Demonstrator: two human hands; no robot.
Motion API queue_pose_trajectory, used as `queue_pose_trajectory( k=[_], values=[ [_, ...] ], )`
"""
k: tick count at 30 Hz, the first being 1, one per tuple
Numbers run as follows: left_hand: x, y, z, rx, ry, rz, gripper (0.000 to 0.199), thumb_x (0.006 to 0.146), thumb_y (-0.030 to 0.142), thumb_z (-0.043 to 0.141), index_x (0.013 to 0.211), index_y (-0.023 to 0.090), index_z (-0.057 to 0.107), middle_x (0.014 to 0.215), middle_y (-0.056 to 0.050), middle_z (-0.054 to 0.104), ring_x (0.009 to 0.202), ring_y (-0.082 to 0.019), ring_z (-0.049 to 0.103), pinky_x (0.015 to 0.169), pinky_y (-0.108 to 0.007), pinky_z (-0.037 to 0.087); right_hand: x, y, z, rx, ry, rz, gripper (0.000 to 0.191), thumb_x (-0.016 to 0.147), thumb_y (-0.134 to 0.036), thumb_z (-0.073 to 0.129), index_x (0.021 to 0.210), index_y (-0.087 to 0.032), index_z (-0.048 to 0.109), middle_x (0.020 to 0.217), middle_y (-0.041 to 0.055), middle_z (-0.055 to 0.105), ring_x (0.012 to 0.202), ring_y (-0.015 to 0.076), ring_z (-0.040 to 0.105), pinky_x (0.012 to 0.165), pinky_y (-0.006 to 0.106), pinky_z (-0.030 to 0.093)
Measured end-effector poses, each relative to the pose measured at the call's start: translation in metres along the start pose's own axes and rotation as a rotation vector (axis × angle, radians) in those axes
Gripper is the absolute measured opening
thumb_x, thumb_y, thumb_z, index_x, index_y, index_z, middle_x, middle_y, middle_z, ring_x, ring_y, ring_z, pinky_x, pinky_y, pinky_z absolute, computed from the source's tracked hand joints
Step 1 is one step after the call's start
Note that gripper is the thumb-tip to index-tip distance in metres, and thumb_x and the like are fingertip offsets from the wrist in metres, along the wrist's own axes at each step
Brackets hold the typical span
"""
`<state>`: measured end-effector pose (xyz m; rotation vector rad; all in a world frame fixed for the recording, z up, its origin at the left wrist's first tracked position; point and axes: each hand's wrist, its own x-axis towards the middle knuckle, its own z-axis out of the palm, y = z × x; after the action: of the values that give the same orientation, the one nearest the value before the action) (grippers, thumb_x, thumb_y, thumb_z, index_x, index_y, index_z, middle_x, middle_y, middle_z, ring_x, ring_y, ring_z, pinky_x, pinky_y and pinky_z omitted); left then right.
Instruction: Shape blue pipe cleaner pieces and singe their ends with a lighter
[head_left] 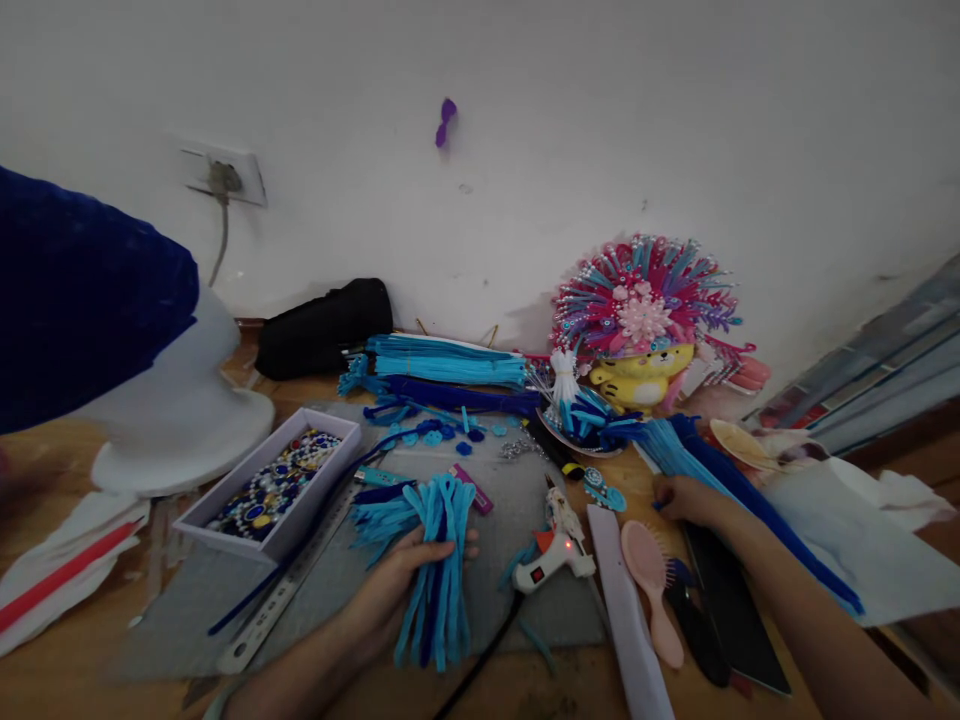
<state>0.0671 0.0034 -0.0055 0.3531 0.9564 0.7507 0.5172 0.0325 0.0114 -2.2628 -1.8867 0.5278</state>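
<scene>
Above the grey mat, my left hand (412, 565) is closed around a bunch of folded light-blue pipe cleaners (442, 620), with a dark-blue one among them. Another looped light-blue bunch (379, 515) lies just behind that hand. At the right, my right hand (686, 500) is closed in a pinch beside long light-blue pipe cleaners (686, 455) and dark-blue pipe cleaners (780, 530). A speck of dark blue shows at its fingertips; what they hold is unclear. A glue gun (551, 565) with a lit red light rests between my hands.
A white box (341, 430) of beads and a ruler (259, 625) lie left, near a mannequin head (180, 400) with a blue cap. Rightward are a pink hairbrush (649, 590) and black-handled tool (697, 635). A decorated pink headdress (645, 290) stands by the wall.
</scene>
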Motion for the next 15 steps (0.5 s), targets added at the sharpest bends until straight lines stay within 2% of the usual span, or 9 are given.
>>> queue_pose_trajectory(
  k=[3,5,8,12,15],
  values=[
    [0.0,-0.001,0.002,-0.006,0.024,0.01,0.018,0.079,-0.001,0.063,0.088,0.012,0.071,0.1,-0.011,0.08,0.084,-0.019,0.077,0.076,-0.024,0.06,-0.007,-0.004,0.007,-0.078,-0.057,-0.047,0.015,0.055,-0.013,0.06,0.048,-0.023,0.052,0.052,0.0024,0.057,0.051,0.0167,0.052,0.054,0.029,0.037],
    [0.001,-0.002,0.001,-0.014,0.012,0.023,0.016,0.079,0.0,0.066,0.088,0.013,0.071,0.097,-0.01,0.08,0.079,-0.018,0.076,0.074,-0.024,0.06,-0.006,-0.018,0.0,-0.029,0.024,-0.043,0.013,0.058,-0.019,0.06,0.05,-0.023,0.051,0.051,0.0019,0.055,0.052,0.0173,0.051,0.055,0.03,0.037],
    [0.002,-0.004,-0.001,-0.013,-0.021,0.037,0.015,0.076,0.003,0.072,0.087,0.014,0.07,0.091,-0.008,0.08,0.074,-0.016,0.076,0.072,-0.023,0.061,-0.002,-0.052,-0.017,0.272,0.183,-0.057,0.008,0.063,-0.029,0.06,0.062,-0.023,0.056,0.052,-0.0008,0.056,0.052,0.0178,0.052,0.056,0.031,0.041],
    [0.0,-0.003,-0.001,0.048,-0.05,0.061,0.023,0.068,0.011,0.083,0.086,0.014,0.069,0.086,-0.007,0.079,0.069,-0.016,0.075,0.063,-0.021,0.06,0.014,-0.101,-0.031,0.841,0.49,-0.04,0.02,0.062,-0.035,0.065,0.072,-0.024,0.051,0.058,-0.0019,0.059,0.054,0.0183,0.058,0.059,0.032,0.05],
    [-0.001,-0.002,-0.001,0.081,-0.077,0.091,0.035,0.06,0.018,0.089,0.089,0.013,0.068,0.09,-0.008,0.08,0.068,-0.017,0.074,0.062,-0.022,0.059,0.031,-0.123,-0.03,0.947,0.542,0.104,0.024,0.06,-0.028,0.07,0.072,-0.024,0.049,0.061,-0.0006,0.058,0.054,0.0188,0.059,0.06,0.035,0.052]
  ],
)
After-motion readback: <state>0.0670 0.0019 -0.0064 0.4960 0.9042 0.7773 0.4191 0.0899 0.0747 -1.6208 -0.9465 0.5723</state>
